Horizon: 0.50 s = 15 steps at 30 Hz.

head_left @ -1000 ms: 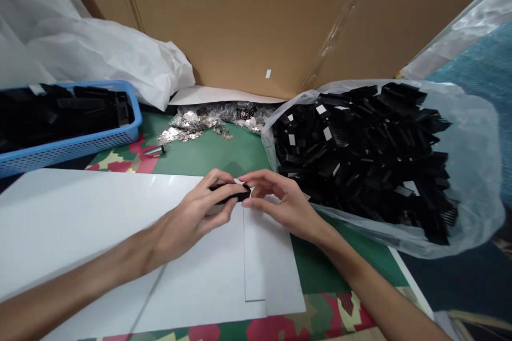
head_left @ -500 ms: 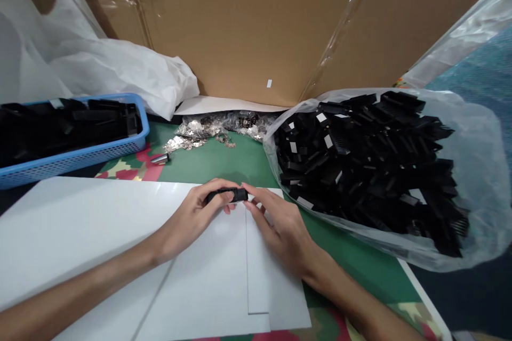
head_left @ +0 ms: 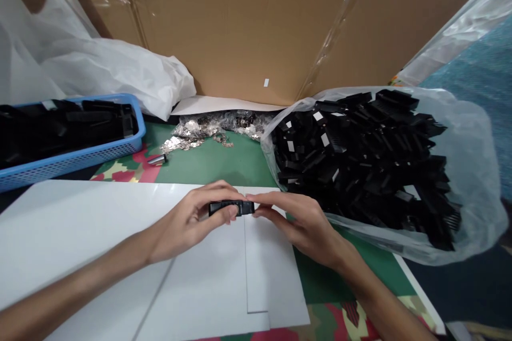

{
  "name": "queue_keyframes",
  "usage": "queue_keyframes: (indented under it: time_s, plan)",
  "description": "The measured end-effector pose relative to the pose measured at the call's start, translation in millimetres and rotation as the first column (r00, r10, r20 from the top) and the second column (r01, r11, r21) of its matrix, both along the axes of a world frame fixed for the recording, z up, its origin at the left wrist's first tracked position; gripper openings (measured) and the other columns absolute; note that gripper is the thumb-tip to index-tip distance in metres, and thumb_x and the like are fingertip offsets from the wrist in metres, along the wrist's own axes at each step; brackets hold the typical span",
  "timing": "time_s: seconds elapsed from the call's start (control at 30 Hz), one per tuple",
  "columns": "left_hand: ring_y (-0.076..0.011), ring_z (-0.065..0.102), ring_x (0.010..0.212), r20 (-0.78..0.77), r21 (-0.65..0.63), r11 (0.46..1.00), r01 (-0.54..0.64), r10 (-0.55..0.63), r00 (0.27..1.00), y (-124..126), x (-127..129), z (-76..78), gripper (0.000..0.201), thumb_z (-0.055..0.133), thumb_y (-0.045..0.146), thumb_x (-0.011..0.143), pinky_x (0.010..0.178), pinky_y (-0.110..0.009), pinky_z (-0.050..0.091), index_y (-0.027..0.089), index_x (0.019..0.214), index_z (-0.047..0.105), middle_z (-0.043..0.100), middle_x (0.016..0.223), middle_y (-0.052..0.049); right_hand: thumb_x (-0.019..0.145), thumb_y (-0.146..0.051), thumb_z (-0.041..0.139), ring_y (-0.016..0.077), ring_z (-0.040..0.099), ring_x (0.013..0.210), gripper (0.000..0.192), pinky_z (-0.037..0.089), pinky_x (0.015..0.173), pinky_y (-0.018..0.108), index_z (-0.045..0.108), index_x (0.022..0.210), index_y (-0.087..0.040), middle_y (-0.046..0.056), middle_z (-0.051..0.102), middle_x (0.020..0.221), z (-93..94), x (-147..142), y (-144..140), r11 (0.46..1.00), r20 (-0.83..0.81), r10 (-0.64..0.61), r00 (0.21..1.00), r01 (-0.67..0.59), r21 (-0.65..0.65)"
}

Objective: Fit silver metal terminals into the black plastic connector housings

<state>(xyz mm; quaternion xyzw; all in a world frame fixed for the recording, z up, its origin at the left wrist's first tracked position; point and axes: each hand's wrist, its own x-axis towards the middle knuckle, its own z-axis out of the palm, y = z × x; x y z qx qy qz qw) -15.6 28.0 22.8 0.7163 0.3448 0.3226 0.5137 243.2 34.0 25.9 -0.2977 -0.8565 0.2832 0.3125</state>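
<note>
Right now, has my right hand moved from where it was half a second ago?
Yes. Judged against the right edge of the white sheets, your right hand has shifted to the right.

The desk (head_left: pixel 196 165) is backed by brown cardboard (head_left: pixel 232 26) (visibly creased); blue material (head_left: pixel 474 72) is seen beyond the far right corner.
</note>
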Motion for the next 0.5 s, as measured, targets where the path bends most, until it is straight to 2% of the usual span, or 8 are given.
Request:
queue_keyframes:
  time_s: [0.1, 0.17, 0.23, 0.33, 0.4, 0.5]
  plan:
    - [-0.0165, 0.064, 0.087, 0.042, -0.037, 0.999, 0.022, -0.02, 0.999, 1, -2, -1.9, 0.021, 0.057, 0.029, 0.104, 0.079, -0.03, 0.054, 0.023, 0.112, 0.076, 0.068, 0.104, -0.007, 0.104, -0.014, 0.058, 0.0187, 0.076, 0.108, 0.035, 0.061, 0.093, 0.033, 0.063, 0.136, -0.027, 0.005, 0.077, 0.125, -2.1, 0, 2, 0.999, 0.014, 0.026, 1.0, -0.026, 0.038]
    - [-0.0175, 0.066, 0.091, 0.058, -0.052, 0.999, 0.007, -0.004, 0.998, 1, -2, -2.7, 0.02, 0.058, 0.029, 0.103, 0.083, -0.032, 0.055, 0.024, 0.113, 0.074, 0.069, 0.106, -0.006, 0.105, -0.015, 0.057, 0.0178, 0.076, 0.107, 0.039, 0.061, 0.095, 0.034, 0.06, 0.141, -0.03, 0.004, 0.076, 0.128, -3.2, -1, 3, 1.0, -0.001, 0.014, 1.0, -0.014, 0.019]
    - [-0.0181, 0.068, 0.096, 0.077, -0.056, 0.997, -0.055, 0.06, 0.995, 0, -2, -4.1, 0.022, 0.062, 0.03, 0.101, 0.086, -0.032, 0.056, 0.025, 0.121, 0.068, 0.069, 0.107, -0.005, 0.104, -0.018, 0.059, 0.0166, 0.076, 0.104, 0.047, 0.062, 0.092, 0.033, 0.052, 0.148, -0.033, 0.004, 0.074, 0.132, -4.0, -2, 3, 0.997, -0.018, -0.046, 0.999, 0.044, -0.07]
    - [-0.0175, 0.068, 0.097, 0.082, -0.061, 0.983, -0.173, 0.177, 0.981, -2, 0, -8.8, 0.038, 0.074, 0.032, 0.093, 0.088, -0.031, 0.057, 0.027, 0.127, 0.058, 0.067, 0.105, -0.003, 0.102, -0.024, 0.065, 0.0164, 0.075, 0.1, 0.056, 0.062, 0.085, 0.031, 0.044, 0.153, -0.033, 0.005, 0.073, 0.131, -5.6, -4, 3, 0.962, -0.046, -0.136, 0.99, 0.121, -0.247]
    - [-0.0168, 0.067, 0.095, 0.064, -0.063, 0.981, -0.183, 0.187, 0.98, -3, 2, -12.9, 0.045, 0.077, 0.032, 0.09, 0.085, -0.03, 0.057, 0.027, 0.128, 0.055, 0.065, 0.104, -0.002, 0.101, -0.027, 0.067, 0.0162, 0.075, 0.095, 0.054, 0.062, 0.083, 0.03, 0.047, 0.151, -0.031, 0.006, 0.075, 0.126, -7.7, -6, 2, 0.938, -0.071, -0.143, 0.987, 0.112, -0.329]
    - [-0.0161, 0.065, 0.092, 0.02, -0.07, 0.99, -0.124, 0.125, 0.992, -4, 4, -18.3, 0.044, 0.076, 0.034, 0.091, 0.083, -0.03, 0.056, 0.027, 0.13, 0.056, 0.064, 0.103, -0.002, 0.097, -0.03, 0.072, 0.0141, 0.072, 0.085, 0.052, 0.061, 0.078, 0.028, 0.053, 0.146, -0.029, 0.004, 0.075, 0.117, -11.7, -10, 2, 0.915, -0.095, -0.13, 0.987, 0.082, -0.396]
